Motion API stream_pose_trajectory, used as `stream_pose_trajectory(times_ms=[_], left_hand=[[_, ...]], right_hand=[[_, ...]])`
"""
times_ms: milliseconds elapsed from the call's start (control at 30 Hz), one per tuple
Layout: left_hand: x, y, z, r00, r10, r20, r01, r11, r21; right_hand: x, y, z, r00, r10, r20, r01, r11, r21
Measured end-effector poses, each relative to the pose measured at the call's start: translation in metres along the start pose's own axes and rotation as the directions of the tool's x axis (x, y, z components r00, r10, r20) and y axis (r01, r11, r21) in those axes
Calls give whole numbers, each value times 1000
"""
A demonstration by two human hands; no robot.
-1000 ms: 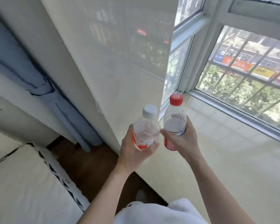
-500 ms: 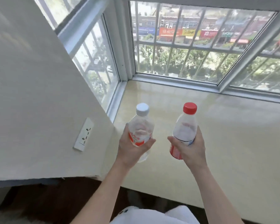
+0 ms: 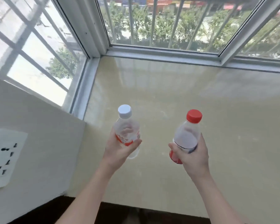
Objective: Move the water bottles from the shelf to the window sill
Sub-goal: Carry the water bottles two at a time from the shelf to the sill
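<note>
My left hand [image 3: 119, 151] grips a clear water bottle with a white cap [image 3: 125, 125] around its red-and-white label. A second clear bottle with a red cap [image 3: 188, 135] is held by my right hand [image 3: 193, 156] at its lower half. Both bottles are upright and held in the air above the glossy beige window sill [image 3: 176, 88], roughly a bottle's width apart. The shelf is out of view.
White window frames with bars [image 3: 152, 50] close the sill at the back and on the left. A wall [image 3: 44, 151] with a white power socket [image 3: 6, 157] stands at the left. Dark floor [image 3: 136, 214] shows below the sill's front edge.
The view has swung from the wall and curtain toward the window and come closer to the sill. Both hands have carried the bottles over the sill and moved them further apart.
</note>
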State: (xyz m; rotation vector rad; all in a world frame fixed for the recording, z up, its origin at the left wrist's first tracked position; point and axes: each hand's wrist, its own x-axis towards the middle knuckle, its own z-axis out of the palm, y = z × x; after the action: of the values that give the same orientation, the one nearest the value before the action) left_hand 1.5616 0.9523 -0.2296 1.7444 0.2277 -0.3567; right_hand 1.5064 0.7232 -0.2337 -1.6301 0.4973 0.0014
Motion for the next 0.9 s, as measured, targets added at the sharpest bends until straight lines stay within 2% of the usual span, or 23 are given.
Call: stream_pose_trajectory(times_ms=[233,367,600,900], left_hand=[[85,-56,9,998,60,-32,-59,998,17],[123,-73,-1,994,79,-69,-78,997,26],[156,-76,-6,986,164,-31,-160,983,87],[161,-87,-19,988,157,-16,-154,983,101]], right_hand=[[81,77,36,1000,17,20,-15,998,-57],[118,88,56,999,-37,-4,37,998,-55],[146,98,80,993,-107,-50,104,992,-65],[154,116,84,995,-84,-54,78,991,-113]])
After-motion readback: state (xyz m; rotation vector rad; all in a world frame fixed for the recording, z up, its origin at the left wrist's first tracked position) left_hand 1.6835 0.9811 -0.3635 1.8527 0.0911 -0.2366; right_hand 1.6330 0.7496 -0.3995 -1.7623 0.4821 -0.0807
